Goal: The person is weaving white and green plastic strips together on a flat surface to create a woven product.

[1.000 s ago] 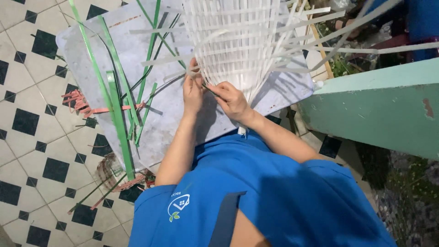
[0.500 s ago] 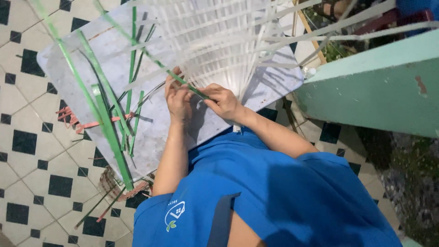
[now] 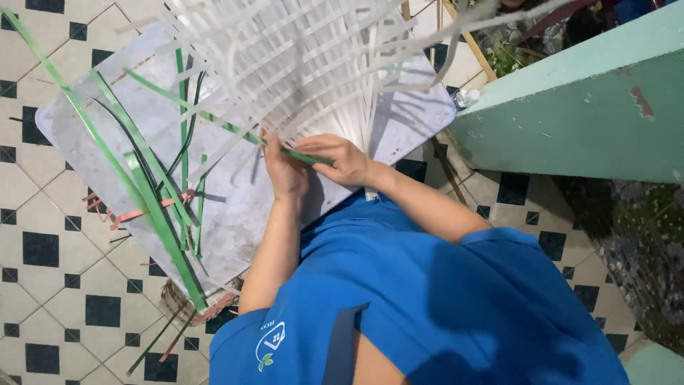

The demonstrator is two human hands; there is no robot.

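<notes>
Since the earlier frame, both hands have slid along the lower edge of the white woven piece (image 3: 299,64), and the green strip (image 3: 214,117) they work now runs slantwise across the weave to the fingers. At that edge, the left hand (image 3: 285,171) has its fingers curled shut, its grip pinched on the green strip where it enters the white strands. Just beside it, the right hand (image 3: 342,158) lies flat with fingers stretched toward the left hand, fingertips pressing the same strip; whether this grip closes around it cannot be told. Both forearms reach up from the blue shirt (image 3: 427,306), elbows bent. Under the woven piece lies a grey board (image 3: 235,214) on the tiled floor (image 3: 43,285). Loose green strips (image 3: 153,207) lie on the board left of the hands, with a pink strip (image 3: 142,211) across them. Right of the woven piece stands a green wall (image 3: 570,121).
</notes>
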